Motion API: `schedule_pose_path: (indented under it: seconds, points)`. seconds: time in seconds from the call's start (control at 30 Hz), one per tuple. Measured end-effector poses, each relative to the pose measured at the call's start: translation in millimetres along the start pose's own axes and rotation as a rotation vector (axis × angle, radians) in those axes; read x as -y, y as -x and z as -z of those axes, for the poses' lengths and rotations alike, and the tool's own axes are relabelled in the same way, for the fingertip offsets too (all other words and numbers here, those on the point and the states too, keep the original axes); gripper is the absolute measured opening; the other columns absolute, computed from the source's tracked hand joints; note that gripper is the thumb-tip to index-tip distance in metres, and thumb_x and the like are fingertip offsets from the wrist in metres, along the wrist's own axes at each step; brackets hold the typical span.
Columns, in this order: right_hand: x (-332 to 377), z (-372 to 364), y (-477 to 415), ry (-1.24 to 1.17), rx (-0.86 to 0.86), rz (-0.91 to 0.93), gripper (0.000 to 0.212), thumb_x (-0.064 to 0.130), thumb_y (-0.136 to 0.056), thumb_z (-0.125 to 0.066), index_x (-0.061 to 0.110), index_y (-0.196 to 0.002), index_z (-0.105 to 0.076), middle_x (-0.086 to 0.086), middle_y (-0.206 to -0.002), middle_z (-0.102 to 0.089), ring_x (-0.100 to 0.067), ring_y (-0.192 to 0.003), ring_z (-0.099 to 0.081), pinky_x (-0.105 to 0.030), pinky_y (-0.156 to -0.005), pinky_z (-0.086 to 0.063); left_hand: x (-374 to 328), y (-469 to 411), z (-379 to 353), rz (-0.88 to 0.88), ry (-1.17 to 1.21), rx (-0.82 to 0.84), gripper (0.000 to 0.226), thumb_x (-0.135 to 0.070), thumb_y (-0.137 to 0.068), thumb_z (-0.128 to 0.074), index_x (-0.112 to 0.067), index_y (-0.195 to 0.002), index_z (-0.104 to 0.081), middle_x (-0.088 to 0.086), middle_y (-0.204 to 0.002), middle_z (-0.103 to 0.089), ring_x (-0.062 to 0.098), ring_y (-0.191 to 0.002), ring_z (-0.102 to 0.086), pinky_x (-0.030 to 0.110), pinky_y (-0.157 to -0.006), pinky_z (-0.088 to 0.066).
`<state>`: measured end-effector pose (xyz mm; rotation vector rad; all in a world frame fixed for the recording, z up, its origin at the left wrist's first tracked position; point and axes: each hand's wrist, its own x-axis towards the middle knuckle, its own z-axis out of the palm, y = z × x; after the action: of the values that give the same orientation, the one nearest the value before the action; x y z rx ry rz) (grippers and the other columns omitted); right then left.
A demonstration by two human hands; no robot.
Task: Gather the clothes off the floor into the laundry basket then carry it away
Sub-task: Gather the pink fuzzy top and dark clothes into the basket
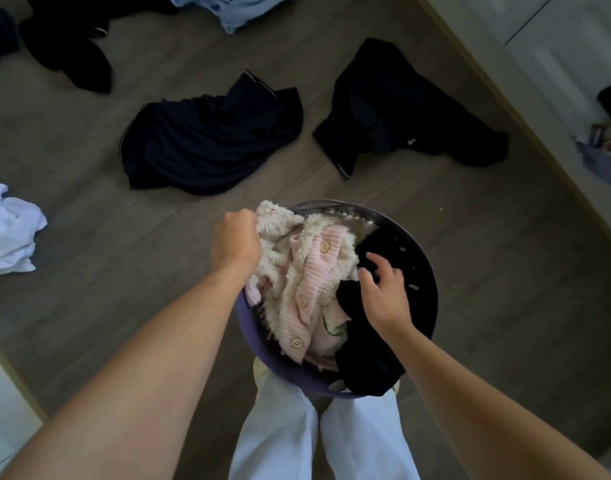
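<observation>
A round purple laundry basket stands on the floor in front of my legs. Inside lie a pink and cream fleece cardigan with wooden buttons and a black garment. My left hand grips the cardigan's fluffy edge at the basket's left rim. My right hand rests with spread fingers on the black garment inside the basket. On the floor beyond lie a navy garment and a black garment.
More clothes lie about: a white piece at the left edge, a dark heap at top left, a light blue piece at the top. A white cabinet front runs along the right.
</observation>
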<state>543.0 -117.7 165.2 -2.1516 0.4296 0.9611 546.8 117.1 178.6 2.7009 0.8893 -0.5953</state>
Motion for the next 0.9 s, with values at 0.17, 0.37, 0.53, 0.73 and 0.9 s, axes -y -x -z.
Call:
schedule_pose_path:
  seconds: [0.17,0.37,0.53,0.73,0.9]
  points:
    - [9,-15,10,0.003,0.180,-0.126,0.040,0.037,-0.090,-0.050,0.026,-0.129,-0.055,-0.002,-0.126,-0.058,-0.021,-0.108,-0.057,-0.033,-0.088,-0.045,-26,48,-9,-0.260,0.115,0.050,0.016,-0.010,-0.088,-0.057,-0.018,-0.102,-0.062,0.011,-0.141,-0.041,0.034,-0.134,-0.034,0.054,-0.109,-0.031]
    - [16,-4,11,-0.260,0.189,-0.338,0.044,0.032,-0.100,-0.039,0.001,-0.125,-0.057,-0.018,-0.128,-0.058,-0.034,-0.118,-0.054,-0.044,-0.103,-0.041,-63,93,-38,-0.332,0.034,0.258,0.025,-0.016,-0.097,-0.048,-0.026,-0.120,-0.048,0.002,-0.143,-0.048,0.037,-0.148,-0.013,0.072,-0.111,-0.006]
    - [4,-6,7,-0.220,0.084,-0.309,0.039,0.037,-0.093,-0.046,0.011,-0.118,-0.060,-0.006,-0.116,-0.062,-0.028,-0.108,-0.060,-0.036,-0.088,-0.048,-65,106,-60,-0.379,0.045,0.415,0.021,-0.027,-0.099,-0.044,-0.021,-0.119,-0.045,0.000,-0.137,-0.052,0.035,-0.149,-0.012,0.064,-0.113,-0.012]
    - [-15,-5,19,0.118,-0.062,-0.404,0.066,0.025,-0.085,-0.057,0.036,-0.144,-0.028,-0.011,-0.150,-0.019,-0.036,-0.136,-0.025,-0.051,-0.107,-0.034,-33,115,-75,-0.343,-0.048,0.585,0.052,-0.040,-0.093,-0.048,-0.029,-0.142,-0.035,0.010,-0.151,-0.028,0.037,-0.126,-0.044,0.042,-0.103,-0.040]
    - [-32,-4,16,0.121,0.207,-0.556,0.077,0.020,-0.088,-0.063,0.029,-0.149,-0.018,-0.017,-0.132,-0.044,-0.032,-0.103,-0.054,-0.039,-0.074,-0.054,-13,112,-76,-0.259,0.016,0.546,0.055,-0.036,-0.098,-0.040,-0.039,-0.150,-0.024,0.007,-0.161,-0.011,0.034,-0.138,-0.031,0.045,-0.111,-0.033]
